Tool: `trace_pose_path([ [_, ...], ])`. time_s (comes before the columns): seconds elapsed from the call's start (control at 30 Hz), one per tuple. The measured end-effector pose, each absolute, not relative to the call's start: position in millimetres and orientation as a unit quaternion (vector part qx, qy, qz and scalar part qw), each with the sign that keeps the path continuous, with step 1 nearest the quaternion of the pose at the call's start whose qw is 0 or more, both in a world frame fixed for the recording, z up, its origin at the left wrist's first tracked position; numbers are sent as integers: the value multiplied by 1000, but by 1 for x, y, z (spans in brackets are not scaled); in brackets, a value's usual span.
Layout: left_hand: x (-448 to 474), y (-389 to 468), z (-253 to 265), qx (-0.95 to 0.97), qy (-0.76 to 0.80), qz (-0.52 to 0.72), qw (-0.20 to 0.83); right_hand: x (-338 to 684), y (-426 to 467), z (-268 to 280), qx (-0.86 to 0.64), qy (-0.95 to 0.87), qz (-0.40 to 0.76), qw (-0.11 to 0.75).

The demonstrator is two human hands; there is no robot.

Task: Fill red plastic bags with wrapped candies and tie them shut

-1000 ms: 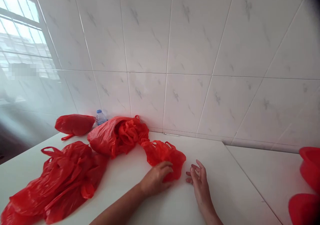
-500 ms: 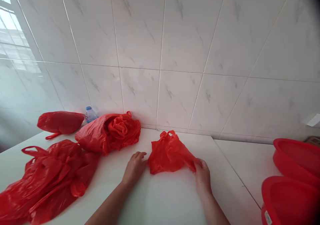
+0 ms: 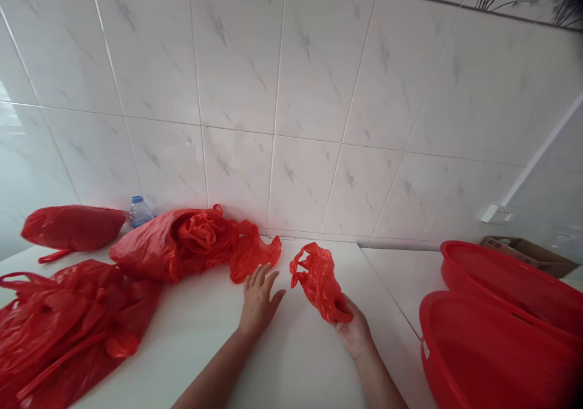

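My right hand [image 3: 355, 329] is closed around the bottom of a crumpled red plastic bag [image 3: 319, 281], whose handle loops stand up and lean left. My left hand [image 3: 260, 300] is open with its fingers spread, just above the white table. Right behind its fingertips lies another loose red plastic bag [image 3: 252, 254]; I cannot tell whether they touch. That bag adjoins a big red bag stuffed with bunched bags [image 3: 177, 242] against the wall.
A heap of red bags [image 3: 73, 330] covers the table's left side. Behind it are a rolled red bundle [image 3: 75, 227] and a clear bottle with a blue cap [image 3: 140, 212]. On the right stand two red baskets [image 3: 492, 342], a cardboard box [image 3: 528, 254] and a wall socket [image 3: 497, 213].
One red bag was between my hands; now a bag is bunched up in my right hand. Another loose bag appears beside the stuffed one. My left fingers have spread, and the view has turned right.
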State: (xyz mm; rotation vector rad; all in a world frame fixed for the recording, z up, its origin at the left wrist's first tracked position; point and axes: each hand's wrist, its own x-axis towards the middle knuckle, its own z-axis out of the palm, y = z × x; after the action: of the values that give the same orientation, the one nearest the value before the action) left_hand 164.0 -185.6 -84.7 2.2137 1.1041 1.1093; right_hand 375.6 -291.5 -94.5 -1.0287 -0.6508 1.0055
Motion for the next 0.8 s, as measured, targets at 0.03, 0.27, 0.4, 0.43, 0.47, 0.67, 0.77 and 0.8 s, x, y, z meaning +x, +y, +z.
trace_pose_path([
  [0.03, 165, -193, -81, 794, 377, 411, 243, 373, -295, -92, -461, -302, 461, 696],
  [0.27, 182, -239, -71, 632, 316, 456, 542, 361, -298, -90, -512, -322, 471, 642],
  [0.4, 167, -217, -69, 531, 378, 519, 552, 379, -302, -90, -540, -290, 403, 680],
  [0.43, 161, -211, -67, 508, 398, 538, 543, 382, -305, -90, -544, -284, 383, 691],
  [0.47, 157, -206, -66, 489, 417, 552, 532, 381, -307, -89, -548, -282, 365, 698],
  [0.67, 172, -221, -73, 531, 437, 508, 518, 320, -317, -78, -550, -366, 352, 663],
  [0.77, 191, -243, -83, 588, 376, 442, 564, 291, -312, -72, -519, -401, 334, 677],
  [0.8, 195, -248, -85, 600, 355, 425, 577, 288, -310, -70, -502, -412, 341, 680],
])
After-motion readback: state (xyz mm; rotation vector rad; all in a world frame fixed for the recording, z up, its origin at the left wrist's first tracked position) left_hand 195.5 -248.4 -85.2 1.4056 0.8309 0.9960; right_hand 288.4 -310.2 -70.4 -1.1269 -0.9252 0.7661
